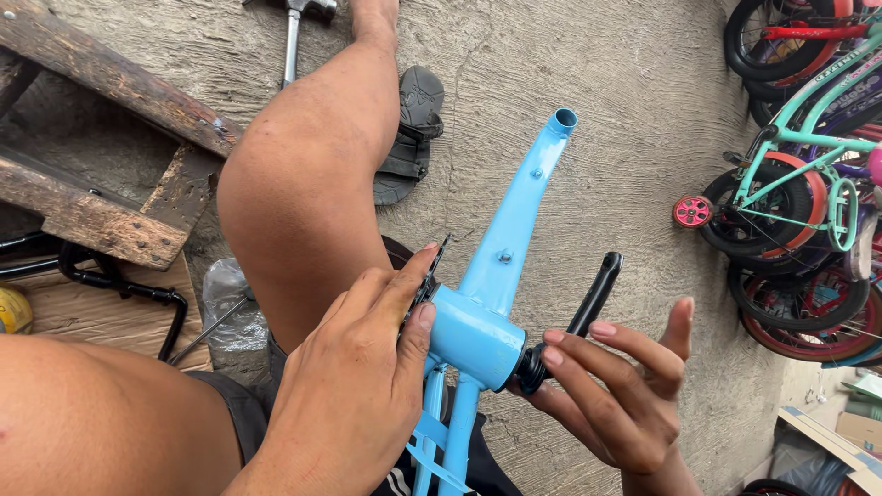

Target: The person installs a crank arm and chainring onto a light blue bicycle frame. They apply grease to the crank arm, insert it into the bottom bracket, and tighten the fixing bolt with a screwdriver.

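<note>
sky-blue paint: bicycle frame (514, 216) laid across the person's lap, its bottom bracket shell (473, 335) the landmark for the places below; one long tube runs up and away from the shell to an open end, thinner blue stays run down from it toward the lower edge.
left hand (354, 381): clasped over the near-left end of the shell, thumb and fingertips on the dark toothed part (432, 276) that shows at that end; grasping, not loose.
right hand (611, 395): at the right end of the shell, fingertips pinched on the black bearing cup (530, 367) seated there; remaining fingers spread and lifted.
crank arm (595, 294): black, rising up and right out of the shell's right end, just above the right fingertips.
knee (303, 174): bare, bent, left of the shell and behind the left hand.
sandal (411, 133): dark, on the concrete up-left of the shell, beside the shin.
hammer (296, 32): metal shaft and head, far up-left of the shell near the top edge.
timber (101, 147): rough weathered planks well left of the shell.
children's bicycles (799, 174): teal and red, parked well right of the shell, one with a pink training wheel (692, 211).
</note>
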A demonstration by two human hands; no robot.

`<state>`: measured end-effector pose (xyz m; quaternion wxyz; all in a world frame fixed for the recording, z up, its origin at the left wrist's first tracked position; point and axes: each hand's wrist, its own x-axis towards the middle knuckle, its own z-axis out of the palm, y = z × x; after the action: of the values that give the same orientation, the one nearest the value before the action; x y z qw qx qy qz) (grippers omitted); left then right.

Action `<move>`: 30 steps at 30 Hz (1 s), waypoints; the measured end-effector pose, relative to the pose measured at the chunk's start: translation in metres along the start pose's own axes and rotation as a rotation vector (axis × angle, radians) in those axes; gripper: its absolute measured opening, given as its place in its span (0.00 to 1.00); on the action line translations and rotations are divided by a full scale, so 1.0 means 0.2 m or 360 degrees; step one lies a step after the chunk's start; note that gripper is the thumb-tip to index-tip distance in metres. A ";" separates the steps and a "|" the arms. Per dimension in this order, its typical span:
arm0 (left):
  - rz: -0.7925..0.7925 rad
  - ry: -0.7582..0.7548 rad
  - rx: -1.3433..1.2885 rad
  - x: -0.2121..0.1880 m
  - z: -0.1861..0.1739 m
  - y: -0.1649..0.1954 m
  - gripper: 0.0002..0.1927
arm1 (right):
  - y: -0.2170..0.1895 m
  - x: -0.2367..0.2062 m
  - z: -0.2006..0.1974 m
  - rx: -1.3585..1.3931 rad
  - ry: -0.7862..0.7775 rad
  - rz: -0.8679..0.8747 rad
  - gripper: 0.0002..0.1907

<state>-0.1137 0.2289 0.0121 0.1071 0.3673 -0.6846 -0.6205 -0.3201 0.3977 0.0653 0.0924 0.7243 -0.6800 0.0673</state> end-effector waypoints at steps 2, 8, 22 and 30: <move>0.0060 0.0043 -0.0008 0.00 0.00 0.00 0.26 | -0.01 0.02 -0.01 -0.0034 0.0019 0.0014 0.22; -0.0283 -0.0279 -0.0003 0.01 -0.01 0.01 0.28 | -0.04 0.07 -0.02 -0.0135 0.0071 0.0148 0.33; -0.0022 -0.0050 0.0040 0.00 -0.02 0.01 0.26 | -0.06 0.06 -0.05 -0.0195 -0.0033 0.0130 0.28; -0.0030 -0.0084 0.0022 0.00 -0.02 0.02 0.26 | -0.04 0.06 -0.05 -0.0153 0.0032 0.0049 0.22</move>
<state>-0.1127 0.2249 0.0166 0.0805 0.3580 -0.6878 -0.6264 -0.3113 0.3879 0.0768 0.1328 0.7077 -0.6926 0.0432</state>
